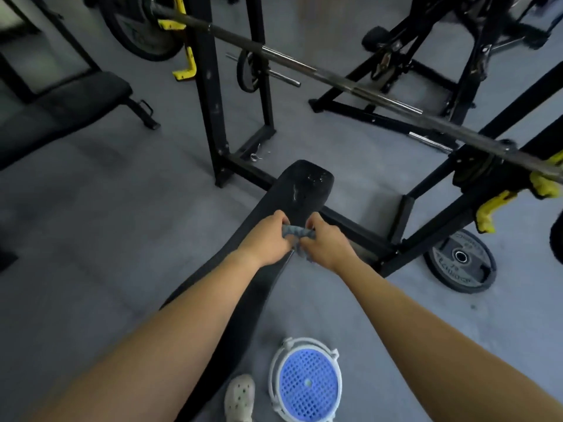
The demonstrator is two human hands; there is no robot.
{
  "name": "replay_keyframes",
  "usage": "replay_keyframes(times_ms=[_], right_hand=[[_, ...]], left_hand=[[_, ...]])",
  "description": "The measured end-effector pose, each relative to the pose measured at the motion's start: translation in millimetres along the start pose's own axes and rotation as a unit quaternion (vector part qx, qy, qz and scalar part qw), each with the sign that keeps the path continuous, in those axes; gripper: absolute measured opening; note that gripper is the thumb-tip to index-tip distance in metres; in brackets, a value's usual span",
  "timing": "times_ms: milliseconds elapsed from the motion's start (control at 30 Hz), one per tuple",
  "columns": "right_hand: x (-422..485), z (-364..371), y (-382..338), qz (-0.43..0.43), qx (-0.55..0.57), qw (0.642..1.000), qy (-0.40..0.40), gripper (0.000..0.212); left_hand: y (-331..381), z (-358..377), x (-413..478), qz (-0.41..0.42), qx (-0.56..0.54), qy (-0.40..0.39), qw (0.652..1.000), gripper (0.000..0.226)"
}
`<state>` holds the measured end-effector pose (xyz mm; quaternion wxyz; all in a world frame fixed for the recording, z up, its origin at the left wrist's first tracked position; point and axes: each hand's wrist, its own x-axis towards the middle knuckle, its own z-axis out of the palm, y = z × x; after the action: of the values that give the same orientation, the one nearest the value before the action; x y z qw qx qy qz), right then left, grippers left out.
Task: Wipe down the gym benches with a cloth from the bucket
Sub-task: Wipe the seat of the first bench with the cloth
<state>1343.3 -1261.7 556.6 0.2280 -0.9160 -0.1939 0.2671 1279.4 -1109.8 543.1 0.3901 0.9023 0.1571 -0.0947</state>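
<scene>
Over the bench (304, 190), left hand (265, 242) & right hand (323, 242) both grip the twisted cloth (297, 231). If wrung here, w/ bucket (307, 382) well apart, drips may wet the floor.

Both arms reach out over a long black gym bench (304, 187) that runs away from the camera under a loaded barbell (335, 77). The left grip (268, 239) and the right grip (323, 243) sit close together above the bench, each curled round one end of a bunched grey cloth (297, 231). Pale streaks mark the bench's far end. On the grey floor (122, 208), near and right of the bench, stands a white bucket (307, 382) with a blue perforated insert, a pale clog (240, 397) just left of it. A weight plate (460, 260) lies to the right by the black rack (210, 86).
</scene>
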Motion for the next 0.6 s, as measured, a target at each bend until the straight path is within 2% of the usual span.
replay_keyframes(times_ms=[167, 400, 500, 600], right_hand=[[57, -16, 23, 0.004, -0.03, 1.0, 0.01, 0.04], [174, -11, 84, 0.082, 0.011, 0.992, 0.092, 0.043], [221, 2, 113, 0.072, -0.001, 0.991, 0.111, 0.054], [259, 18, 142, 0.026, -0.024, 0.992, 0.122, 0.06]], left_hand=[[-10, 15, 48, -0.045, 0.009, 0.023, 0.999, 0.037], [-49, 44, 154, 0.0, 0.093, 0.004, 0.996, 0.048], [-72, 67, 203, -0.005, 0.132, -0.01, 0.991, 0.047], [-90, 94, 245, -0.006, 0.134, -0.008, 0.991, 0.043]])
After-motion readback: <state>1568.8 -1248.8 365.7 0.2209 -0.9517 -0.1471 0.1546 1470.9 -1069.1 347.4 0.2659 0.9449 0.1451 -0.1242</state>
